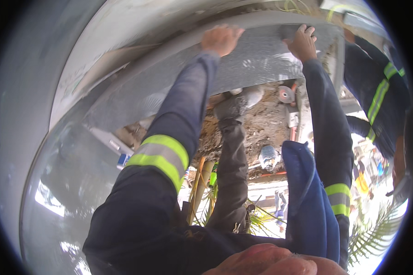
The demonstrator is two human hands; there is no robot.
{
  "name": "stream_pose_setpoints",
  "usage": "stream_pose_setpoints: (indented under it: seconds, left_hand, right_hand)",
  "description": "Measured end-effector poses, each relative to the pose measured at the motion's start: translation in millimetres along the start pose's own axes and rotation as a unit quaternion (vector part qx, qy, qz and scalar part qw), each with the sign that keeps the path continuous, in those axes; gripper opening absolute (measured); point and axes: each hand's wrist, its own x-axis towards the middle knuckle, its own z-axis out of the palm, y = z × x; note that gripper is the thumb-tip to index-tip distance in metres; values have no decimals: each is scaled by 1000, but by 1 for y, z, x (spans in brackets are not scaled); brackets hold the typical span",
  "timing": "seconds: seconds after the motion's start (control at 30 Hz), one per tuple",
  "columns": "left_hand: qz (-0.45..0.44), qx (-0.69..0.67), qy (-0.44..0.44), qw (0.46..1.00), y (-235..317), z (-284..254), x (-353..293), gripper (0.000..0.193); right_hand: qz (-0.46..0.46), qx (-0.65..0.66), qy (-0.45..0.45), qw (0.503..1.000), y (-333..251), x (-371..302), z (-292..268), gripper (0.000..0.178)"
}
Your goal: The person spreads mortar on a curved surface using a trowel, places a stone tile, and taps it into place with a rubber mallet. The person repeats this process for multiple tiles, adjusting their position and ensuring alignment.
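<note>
A long grey slab (pixel 257 59) stretches across the upper part of the head view, its far edge curved by the lens. My left hand (pixel 221 39) is at that far edge, fingers bent over it and slightly blurred. Farther right, my right hand (pixel 303 43) grips the same slab with its fingers curled at the edge. Both arms reach forward in dark sleeves with yellow-and-grey reflective bands. The undersides of my fingers are hidden.
Below the slab lies dirt ground (pixel 266 123) with a round disc tool (pixel 287 94) and a clear plastic bottle (pixel 269 157). Another person (pixel 376 91) in dark reflective clothing stands close at the right. A smooth grey wall (pixel 55 192) curves along the left. Blue cloth (pixel 305 197) hangs by my right arm.
</note>
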Motion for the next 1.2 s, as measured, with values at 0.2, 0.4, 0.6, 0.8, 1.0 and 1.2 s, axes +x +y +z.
stream_pose_setpoints:
  seconds: [0.2, 0.4, 0.6, 0.8, 1.0, 1.2]
  left_hand:
    - [1, -109, 256, 961, -68, 13, -71, 57]
    - [-189, 47, 159, 968, -259, -2, -254, 82]
    - [-141, 66, 30, 987, -315, -6, -290, 91]
    - [-132, 26, 13, 991, -316, -8, -278, 93]
    - [-96, 27, 52, 994, -313, -12, -281, 95]
    - [-168, -163, -42, 971, -310, -17, -276, 73]
  right_hand:
    - [-263, -47, 83, 960, -110, -80, 67, 81]
    - [-290, -61, 162, 941, -118, -76, 104, 88]
    - [-227, -135, 113, 958, -147, -86, 88, 88]
    - [-368, -86, 50, 925, -276, -155, 125, 101]
    - [-335, -86, 54, 937, -295, -183, 115, 102]
    - [-371, -227, 11, 901, -300, -168, 108, 105]
